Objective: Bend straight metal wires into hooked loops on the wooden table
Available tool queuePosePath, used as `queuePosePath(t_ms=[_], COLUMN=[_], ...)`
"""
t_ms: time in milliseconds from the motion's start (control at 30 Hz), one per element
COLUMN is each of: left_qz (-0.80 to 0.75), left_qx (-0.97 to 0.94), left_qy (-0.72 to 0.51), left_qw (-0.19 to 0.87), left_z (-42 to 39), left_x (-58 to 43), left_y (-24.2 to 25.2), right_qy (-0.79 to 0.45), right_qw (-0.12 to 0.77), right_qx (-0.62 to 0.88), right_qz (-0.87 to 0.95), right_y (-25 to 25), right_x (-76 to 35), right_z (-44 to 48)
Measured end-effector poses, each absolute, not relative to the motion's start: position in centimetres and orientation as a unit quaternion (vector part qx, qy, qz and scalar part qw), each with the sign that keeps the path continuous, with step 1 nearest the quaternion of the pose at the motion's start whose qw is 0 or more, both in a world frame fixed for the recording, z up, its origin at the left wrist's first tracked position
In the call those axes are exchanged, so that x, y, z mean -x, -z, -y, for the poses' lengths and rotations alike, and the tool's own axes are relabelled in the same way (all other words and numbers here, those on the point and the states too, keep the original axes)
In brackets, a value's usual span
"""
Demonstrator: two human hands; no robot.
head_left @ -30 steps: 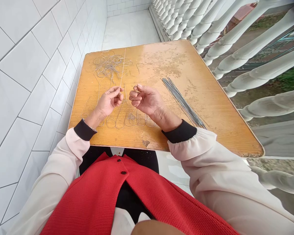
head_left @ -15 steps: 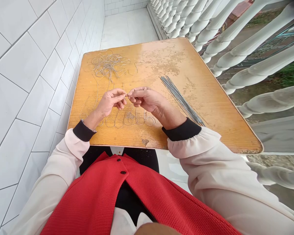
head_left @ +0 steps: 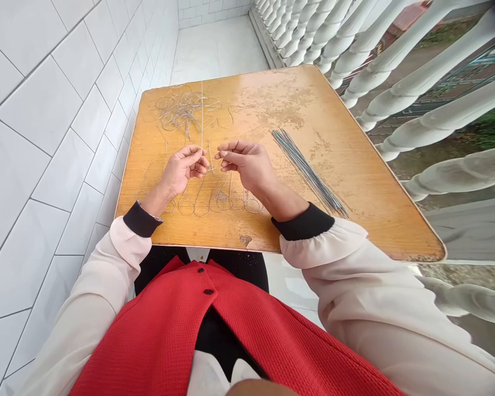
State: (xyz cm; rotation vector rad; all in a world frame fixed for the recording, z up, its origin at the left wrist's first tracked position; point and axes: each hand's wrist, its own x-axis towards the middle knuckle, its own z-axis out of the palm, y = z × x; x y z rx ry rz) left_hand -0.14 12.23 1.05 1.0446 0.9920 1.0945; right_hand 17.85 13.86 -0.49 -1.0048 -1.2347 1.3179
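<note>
My left hand [head_left: 185,169] pinches a thin silvery wire [head_left: 202,115], which rises straight up from its fingertips across the table. Just right of it, with a small gap between them, my right hand [head_left: 243,164] is curled with thumb and fingertips close together. A wire too fine to see could be hidden there. Behind my hands lies a tangle of thin wire [head_left: 183,108]. Bent wire loops [head_left: 220,201] lie below my hands, and a bundle of straight grey wires [head_left: 309,173] lies to the right.
The hands work over an orange wooden table [head_left: 280,99] with worn patches. A white tiled wall [head_left: 45,137] runs along its left side, and a white balustrade [head_left: 396,93] stands to the right. Tiled floor [head_left: 218,49] extends beyond the table.
My hands met at the fingertips half a second ago and now stand slightly apart. The wire in my left hand now rises straight up.
</note>
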Motion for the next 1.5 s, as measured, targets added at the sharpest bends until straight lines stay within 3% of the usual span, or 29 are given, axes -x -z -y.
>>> queuePosePath(t_ms=[133,267,433,1000,1267,1500], left_qz=[-0.442,-0.463,-0.506,-0.509,-0.515,-0.518], left_qx=[-0.463,-0.482,-0.498,-0.549,-0.57,-0.566], left_qy=[-0.476,-0.473,-0.476,-0.462,-0.464,-0.463], left_qw=[0.603,0.574,0.519,0.475,0.44,0.444], left_z=[-12.0,-11.9,-12.1,-12.4,-12.4,-12.8], left_x=[0.0,-0.4,-0.8,-1.0,-1.1,-0.7], left_y=[-1.2,-1.1,-0.6,0.0,0.5,0.6], right_qy=[-0.338,-0.101,0.023,-0.052,-0.056,-0.138], right_qw=[0.525,0.464,0.373,0.32,0.332,0.384], right_qx=[0.457,0.458,0.457,0.432,0.432,0.439], right_qz=[0.634,0.752,0.807,0.842,0.837,0.8], right_y=[2.1,2.8,2.9,2.0,2.8,2.7], right_x=[-17.8,-18.3,-18.4,-18.0,-18.2,-18.3], right_z=[-14.3,-14.3,-14.0,-13.8,-14.6,-14.4])
